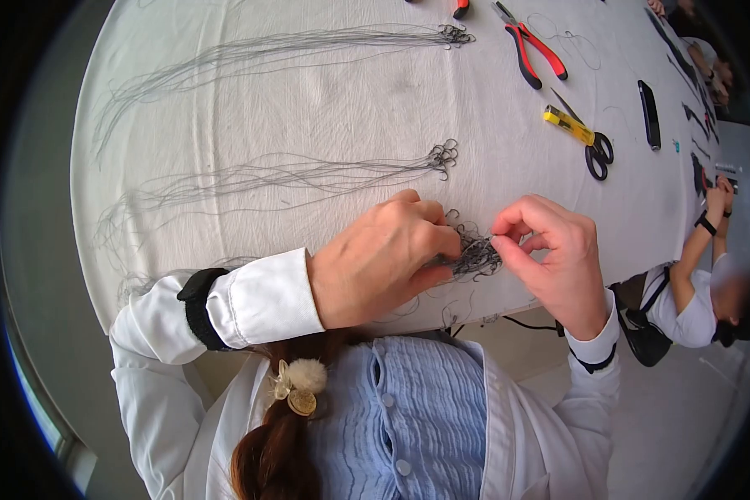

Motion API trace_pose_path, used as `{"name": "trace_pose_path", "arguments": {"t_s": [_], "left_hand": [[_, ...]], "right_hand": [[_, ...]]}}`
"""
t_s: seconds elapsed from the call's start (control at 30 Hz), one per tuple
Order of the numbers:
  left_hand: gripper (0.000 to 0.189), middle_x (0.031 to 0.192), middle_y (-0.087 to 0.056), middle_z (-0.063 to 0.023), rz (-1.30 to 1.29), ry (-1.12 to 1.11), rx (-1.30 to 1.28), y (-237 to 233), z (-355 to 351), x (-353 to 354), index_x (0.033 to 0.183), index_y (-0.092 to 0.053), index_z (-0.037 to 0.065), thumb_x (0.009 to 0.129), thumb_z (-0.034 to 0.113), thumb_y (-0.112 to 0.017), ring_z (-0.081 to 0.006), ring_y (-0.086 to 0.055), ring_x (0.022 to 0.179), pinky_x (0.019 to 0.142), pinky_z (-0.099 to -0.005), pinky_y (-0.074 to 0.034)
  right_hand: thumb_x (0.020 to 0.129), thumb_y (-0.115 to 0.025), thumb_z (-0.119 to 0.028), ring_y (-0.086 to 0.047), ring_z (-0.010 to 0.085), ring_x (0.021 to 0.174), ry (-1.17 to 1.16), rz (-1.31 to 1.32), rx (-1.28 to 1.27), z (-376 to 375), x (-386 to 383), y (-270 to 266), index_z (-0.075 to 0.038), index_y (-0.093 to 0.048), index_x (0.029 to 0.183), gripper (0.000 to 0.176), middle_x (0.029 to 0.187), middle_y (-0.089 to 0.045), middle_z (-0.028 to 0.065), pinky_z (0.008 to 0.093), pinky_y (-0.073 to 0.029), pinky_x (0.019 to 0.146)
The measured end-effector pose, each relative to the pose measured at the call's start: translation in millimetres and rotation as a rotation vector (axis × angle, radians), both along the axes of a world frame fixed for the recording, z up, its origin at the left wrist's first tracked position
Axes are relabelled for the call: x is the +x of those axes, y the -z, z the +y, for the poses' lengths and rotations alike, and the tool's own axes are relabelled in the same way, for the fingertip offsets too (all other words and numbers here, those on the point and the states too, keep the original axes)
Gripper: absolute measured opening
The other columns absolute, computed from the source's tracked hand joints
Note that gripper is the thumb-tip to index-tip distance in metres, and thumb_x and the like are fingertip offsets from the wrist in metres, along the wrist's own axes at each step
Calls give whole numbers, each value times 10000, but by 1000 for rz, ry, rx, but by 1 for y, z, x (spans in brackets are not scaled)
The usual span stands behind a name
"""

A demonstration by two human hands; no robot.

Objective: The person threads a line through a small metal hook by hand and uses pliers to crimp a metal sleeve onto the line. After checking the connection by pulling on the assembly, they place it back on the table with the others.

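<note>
A dark tangled pile of fish hooks [477,260] lies near the table's front edge, between my two hands. My left hand [387,257] is closed beside its left side, thumb and fingers pressed together at the hooks; what they hold is hidden. At the pile's right side, thumb and forefinger of my right hand [557,257] pinch together on something too thin to make out. Behind my hands lies a bunch of hooks [443,158] with its fishing lines [283,177] stretched leftward. Farther back is a similar bunch of hooks [456,36] with long lines.
Red-handled pliers [532,46], scissors [597,156] and a yellow-handled tool [568,125] lie at the back right. A black phone [649,115] is farther right. Other people sit around the table's right side, one with a black wristband [706,225]. White cloth [325,108] covers the table.
</note>
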State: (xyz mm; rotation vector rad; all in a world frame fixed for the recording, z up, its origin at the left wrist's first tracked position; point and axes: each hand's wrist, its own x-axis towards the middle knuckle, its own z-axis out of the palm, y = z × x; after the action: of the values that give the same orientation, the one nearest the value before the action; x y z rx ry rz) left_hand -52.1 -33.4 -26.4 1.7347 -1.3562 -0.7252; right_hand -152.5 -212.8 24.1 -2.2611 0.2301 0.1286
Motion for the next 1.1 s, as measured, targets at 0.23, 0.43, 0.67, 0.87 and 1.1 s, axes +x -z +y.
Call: {"name": "trace_pose_path", "arguments": {"t_s": [0.23,0.43,0.67,0.87,1.1], "left_hand": [[93,762,-614,-93,172,-64,-15,-2,-7,4,797,-656,30,714,45,-695,-264,-594,733,670,-346,-481],[99,783,-620,-93,54,-63,42,-1,-6,0,805,-665,27,713,51,-697,-268,-601,766,688,-345,-491],[118,906,-599,-121,-145,58,41,-3,-2,-11,870,-647,-6,755,7,-619,-284,-593,846,718,-359,-503],[137,933,-586,-153,-311,90,39,-25,4,-9,809,-616,-27,681,19,-631,-270,-607,829,701,-356,-517],[211,985,-583,-122,-311,40,38,-45,16,-9,793,-583,10,640,67,-718,-261,-597,843,696,-345,-513]], "right_hand": [[732,-631,42,-589,178,617,-122,-70,-219,-2,-10,7,-7,-529,790,127,710,-550,70,280,-475,490],[674,-631,53,-537,218,570,-241,-123,-734,8,-15,-2,-29,-487,768,191,652,-470,76,332,-439,468],[647,-575,94,-503,226,517,-119,-98,-422,-9,-20,-23,-31,-503,763,185,636,-480,81,325,-404,449],[628,-580,92,-499,219,500,-128,-131,-473,-9,-25,-35,-35,-527,749,183,630,-502,76,302,-397,446],[593,-603,92,-531,197,514,-137,-217,-362,-5,-27,-51,-35,-526,722,196,629,-525,61,283,-403,445]]}}
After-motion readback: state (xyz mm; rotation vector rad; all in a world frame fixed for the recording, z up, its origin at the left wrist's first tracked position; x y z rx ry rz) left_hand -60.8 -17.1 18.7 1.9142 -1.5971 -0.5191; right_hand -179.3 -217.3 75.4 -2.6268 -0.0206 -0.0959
